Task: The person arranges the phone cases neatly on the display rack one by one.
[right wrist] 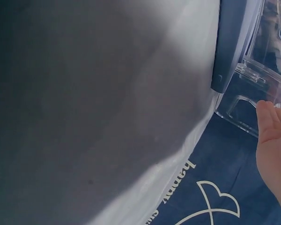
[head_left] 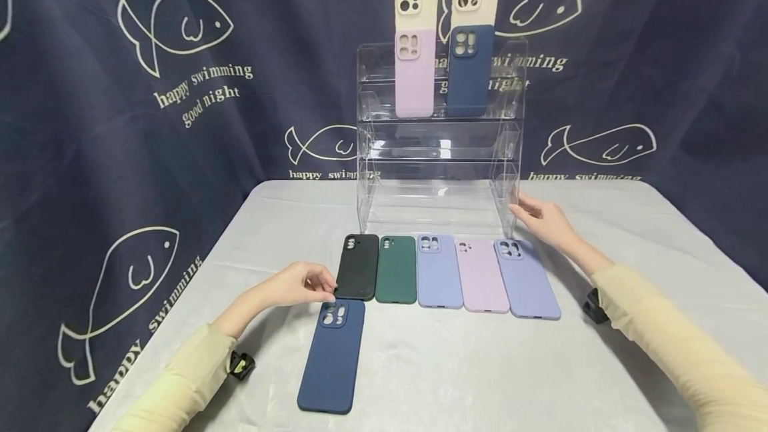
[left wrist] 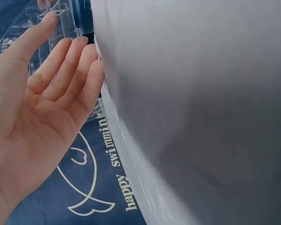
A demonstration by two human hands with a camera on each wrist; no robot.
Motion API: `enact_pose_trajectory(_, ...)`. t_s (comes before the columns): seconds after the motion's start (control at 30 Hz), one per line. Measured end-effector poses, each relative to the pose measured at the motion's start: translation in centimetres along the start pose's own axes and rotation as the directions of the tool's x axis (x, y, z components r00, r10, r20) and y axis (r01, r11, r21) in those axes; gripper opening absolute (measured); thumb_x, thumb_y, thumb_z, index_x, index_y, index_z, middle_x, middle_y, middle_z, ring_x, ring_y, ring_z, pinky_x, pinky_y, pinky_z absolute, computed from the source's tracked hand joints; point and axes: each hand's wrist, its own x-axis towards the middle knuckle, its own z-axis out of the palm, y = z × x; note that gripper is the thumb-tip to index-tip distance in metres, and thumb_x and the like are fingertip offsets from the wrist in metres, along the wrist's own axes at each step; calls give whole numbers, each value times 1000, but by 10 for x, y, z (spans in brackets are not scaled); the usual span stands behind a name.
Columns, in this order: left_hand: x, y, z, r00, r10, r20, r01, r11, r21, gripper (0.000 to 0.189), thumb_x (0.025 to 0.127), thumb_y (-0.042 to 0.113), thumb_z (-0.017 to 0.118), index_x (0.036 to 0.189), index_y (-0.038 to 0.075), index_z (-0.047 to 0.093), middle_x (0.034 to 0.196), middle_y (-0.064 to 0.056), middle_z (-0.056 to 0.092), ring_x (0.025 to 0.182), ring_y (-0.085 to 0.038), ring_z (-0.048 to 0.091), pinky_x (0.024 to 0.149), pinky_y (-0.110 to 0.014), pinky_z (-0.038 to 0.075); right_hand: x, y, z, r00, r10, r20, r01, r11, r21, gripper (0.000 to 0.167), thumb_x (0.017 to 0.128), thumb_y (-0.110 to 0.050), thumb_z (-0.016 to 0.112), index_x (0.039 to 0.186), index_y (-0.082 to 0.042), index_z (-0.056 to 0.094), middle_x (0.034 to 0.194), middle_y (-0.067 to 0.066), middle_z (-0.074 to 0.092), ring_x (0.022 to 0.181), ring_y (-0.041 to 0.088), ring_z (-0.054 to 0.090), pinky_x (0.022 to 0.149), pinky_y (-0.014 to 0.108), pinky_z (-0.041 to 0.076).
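A dark fish-print curtain (head_left: 327,79) hangs behind the pale worktop (head_left: 456,375). The navy case (head_left: 330,369) lies flat there, just in front of the black case (head_left: 358,271). At its top edge the left grip (head_left: 297,284) is loosely curved and holds nothing; contact is hard to tell. The right grip (head_left: 547,222), fingers relaxed, is at the clear stand's (head_left: 441,160) right side. The navy case looks light, slightly flexible, matte enough not to slip, and hard to break; pinching both long edges near the middle should suit. The stand looks stiffer and slicker.
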Motion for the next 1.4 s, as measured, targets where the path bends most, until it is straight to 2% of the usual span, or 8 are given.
enact_pose_trajectory(0.23, 0, 1, 0, 998, -21, 59, 22, 1000, -15, 19, 78, 21, 76, 87, 7, 67, 78, 1, 67, 67, -3, 59, 66, -20, 54, 1, -3, -3, 999, 37, 13, -38, 998, 56, 57, 95, -32, 54, 138, 2, 40, 136, 25, 44, 115, 43, 53, 100, 48, 42)
enact_pose_trajectory(0.37, -1, -1, 1, 996, -37, 80, 38, 999, -13, 19, 77, 20, 77, 86, 6, 66, 75, 1, 66, 65, -3, 57, 62, -18, 52, 1, 1, -1, 999, 48, 10, -48, 994, 94, 56, 94, -28, 57, 138, 1, 40, 134, 23, 48, 114, 38, 55, 97, 26, 47)
enact_pose_trajectory(0.5, -2, -2, 2, 995, -40, 97, 42, 999, -17, 20, 77, 20, 77, 86, 6, 66, 74, 1, 65, 63, -4, 56, 58, -17, 50, 1, 4, 1, 999, 47, -11, -45, 991, 127, 55, 92, -23, 60, 138, 2, 41, 128, 24, 54, 104, 8, 63, 85, 2, 43)
enact_pose_trajectory(0.57, -3, -3, 2, 994, -43, 105, 45, 999, -20, 21, 77, 20, 77, 86, 6, 66, 74, 1, 65, 63, -4, 55, 57, -17, 49, 0, 4, 2, 999, 49, -20, -46, 990, 137, 56, 92, -23, 61, 138, 2, 42, 128, 24, 54, 101, -1, 60, 82, -1, 42)
enact_pose_trajectory(0.63, -3, -3, 2, 993, -47, 113, 49, 999, -18, 20, 77, 20, 77, 87, 6, 66, 74, 2, 64, 62, -4, 54, 56, -17, 47, 0, 3, 2, 999, 47, -27, -43, 990, 136, 56, 92, -24, 61, 138, 2, 42, 128, 24, 54, 102, 3, 61, 82, -1, 42)
enact_pose_trajectory(0.83, -3, -1, 2, 990, -52, 129, 52, 999, 6, 15, 80, 20, 74, 88, 9, 68, 74, 5, 63, 60, -3, 53, 55, -16, 46, -1, 0, 2, 999, 32, -43, -27, 991, 129, 55, 92, -24, 61, 137, 2, 43, 127, 25, 55, 110, 41, 57, 82, -1, 42)
enact_pose_trajectory(1.23, -3, 0, 1, 991, -15, 134, 18, 1000, -21, 7, 80, -2, 63, 86, -1, 64, 73, -6, 63, 62, -3, 54, 57, -16, 49, -1, -2, 0, 999, 35, -33, -30, 988, 149, 57, 92, -26, 61, 137, 3, 42, 129, 26, 53, 112, 40, 57, 87, 6, 45)
enact_pose_trajectory(1.4, -3, -1, -1, 993, 39, 115, -38, 999, -10, 5, 82, 3, 63, 87, 4, 63, 78, -3, 65, 67, -2, 55, 63, -19, 51, -2, -1, 2, 999, 27, -43, -20, 989, 146, 55, 92, -26, 61, 136, 3, 44, 127, 26, 54, 109, 34, 60, 85, 5, 45)
